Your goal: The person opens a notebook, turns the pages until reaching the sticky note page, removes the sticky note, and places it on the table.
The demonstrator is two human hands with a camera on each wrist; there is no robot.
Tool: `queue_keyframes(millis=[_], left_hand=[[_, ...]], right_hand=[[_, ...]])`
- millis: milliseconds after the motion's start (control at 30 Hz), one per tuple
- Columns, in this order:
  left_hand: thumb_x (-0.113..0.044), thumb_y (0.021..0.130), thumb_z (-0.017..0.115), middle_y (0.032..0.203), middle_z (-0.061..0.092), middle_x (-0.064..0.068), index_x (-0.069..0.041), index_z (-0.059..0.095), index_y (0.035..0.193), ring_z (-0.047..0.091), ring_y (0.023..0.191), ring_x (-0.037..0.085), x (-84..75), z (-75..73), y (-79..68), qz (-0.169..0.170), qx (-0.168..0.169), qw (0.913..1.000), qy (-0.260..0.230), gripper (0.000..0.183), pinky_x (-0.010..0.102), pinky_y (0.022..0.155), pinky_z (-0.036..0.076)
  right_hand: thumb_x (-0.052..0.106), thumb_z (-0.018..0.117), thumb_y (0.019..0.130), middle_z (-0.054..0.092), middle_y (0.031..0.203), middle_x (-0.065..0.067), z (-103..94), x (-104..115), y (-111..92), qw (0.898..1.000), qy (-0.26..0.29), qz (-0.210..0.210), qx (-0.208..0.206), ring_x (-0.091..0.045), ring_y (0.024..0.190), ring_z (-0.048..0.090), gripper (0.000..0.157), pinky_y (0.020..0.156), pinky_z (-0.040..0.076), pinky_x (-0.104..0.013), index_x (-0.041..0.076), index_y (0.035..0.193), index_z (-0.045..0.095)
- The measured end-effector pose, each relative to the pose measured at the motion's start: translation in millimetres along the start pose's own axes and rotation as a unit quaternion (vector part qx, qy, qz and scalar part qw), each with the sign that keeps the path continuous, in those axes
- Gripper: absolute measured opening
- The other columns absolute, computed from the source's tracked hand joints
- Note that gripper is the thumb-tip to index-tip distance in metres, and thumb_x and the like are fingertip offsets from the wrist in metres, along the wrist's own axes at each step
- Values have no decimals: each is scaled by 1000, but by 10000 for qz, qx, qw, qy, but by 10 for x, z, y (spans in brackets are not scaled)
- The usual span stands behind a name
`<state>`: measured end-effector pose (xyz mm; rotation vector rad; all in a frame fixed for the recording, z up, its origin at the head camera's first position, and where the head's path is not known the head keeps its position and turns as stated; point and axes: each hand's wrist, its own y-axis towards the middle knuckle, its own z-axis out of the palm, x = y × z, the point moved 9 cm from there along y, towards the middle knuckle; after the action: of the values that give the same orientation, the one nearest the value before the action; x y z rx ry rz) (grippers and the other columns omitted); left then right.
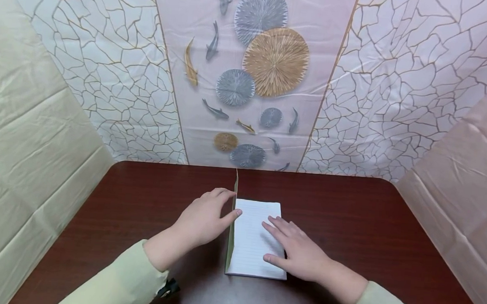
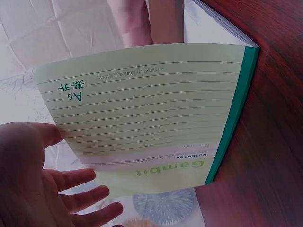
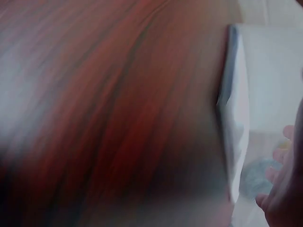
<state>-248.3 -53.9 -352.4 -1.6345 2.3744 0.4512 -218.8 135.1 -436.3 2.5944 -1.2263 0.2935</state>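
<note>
A lined notebook (image 1: 256,237) lies open on the table, its pale green front cover (image 2: 151,104) standing almost upright along the left side. In the left wrist view the cover shows printed lines, a green spine strip and the word "Gambit". My left hand (image 1: 207,215) holds this cover lightly by its free edge, thumb on the page side and fingers on the outer side. My right hand (image 1: 298,250) is spread over the right part of the white page, fingers fairly straight; whether it touches the paper I cannot tell. The right wrist view is blurred.
The dark red-brown table (image 1: 138,196) runs back to a patterned cloth (image 1: 245,124) with fish and round leaf shapes. Creased beige cloth walls (image 1: 35,156) stand at both sides. A black wrist strap (image 1: 169,288) shows below the left sleeve.
</note>
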Motion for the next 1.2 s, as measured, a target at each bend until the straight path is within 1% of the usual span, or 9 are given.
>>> queue_keyframes(millis=[133,200,333,433,567,733,867,1033,1200], left_hand=[[-52,97,55,140,55,4,-17,56,140,51,129,24,48,-63,-42,56,-215,9998,26,55,45,105,43],[-50,97,56,139,55,4,-17,57,140,52,129,24,74,-87,-65,65,-266,9996,-5,54,45,104,43],[-47,96,59,137,56,4,-17,59,137,52,128,24,148,-133,-110,26,-380,9992,-91,51,45,104,43],[-45,95,61,137,57,3,-17,61,135,52,128,24,225,-153,-142,-55,-476,9988,-131,49,45,104,44],[-44,95,62,138,56,2,-18,60,136,51,130,23,323,-161,-181,-152,-528,9983,-190,49,45,104,43],[-44,96,61,142,53,4,-17,57,140,48,133,25,420,-185,-228,-234,-502,9981,-261,52,47,105,42],[-43,96,62,141,53,5,-17,58,138,49,132,27,486,-214,-257,-255,-470,9981,-302,50,48,104,43],[-38,95,63,141,52,8,-15,59,137,49,131,30,599,-226,-292,-291,-427,9985,-199,48,50,103,43],[-35,95,64,143,50,11,-14,57,138,48,131,33,738,-196,-338,-395,-362,9985,-119,48,52,101,44]], right_hand=[[67,53,91,30,160,-11,78,-210,-75,9982,-361,209,436,-35,148,24,83,116,20,-58,16,155,36],[70,52,90,29,161,-10,121,-316,-104,9962,-460,345,661,-35,148,22,87,116,19,-59,16,155,34],[78,48,86,28,161,-7,187,-472,-127,9932,-515,490,920,-34,149,21,94,115,18,-60,17,156,33],[81,47,84,29,161,-6,207,-523,-127,9926,-500,482,996,-34,148,22,97,115,17,-61,17,156,33],[84,48,81,29,161,-6,226,-568,-126,9910,-557,526,1099,-33,148,22,101,115,17,-62,18,156,33],[86,49,78,29,161,-6,235,-609,-127,9892,-645,617,1164,-33,149,21,104,114,18,-63,20,156,33],[86,48,78,28,161,-6,234,-622,-134,9894,-700,576,1138,-33,149,21,103,114,18,-64,21,156,34],[87,47,77,27,162,-6,231,-642,-133,9890,-796,573,1109,-33,149,20,102,113,19,-64,24,156,33],[87,48,76,26,162,-7,232,-665,-129,9885,-820,618,1111,-35,149,20,103,113,19,-64,25,156,33]])
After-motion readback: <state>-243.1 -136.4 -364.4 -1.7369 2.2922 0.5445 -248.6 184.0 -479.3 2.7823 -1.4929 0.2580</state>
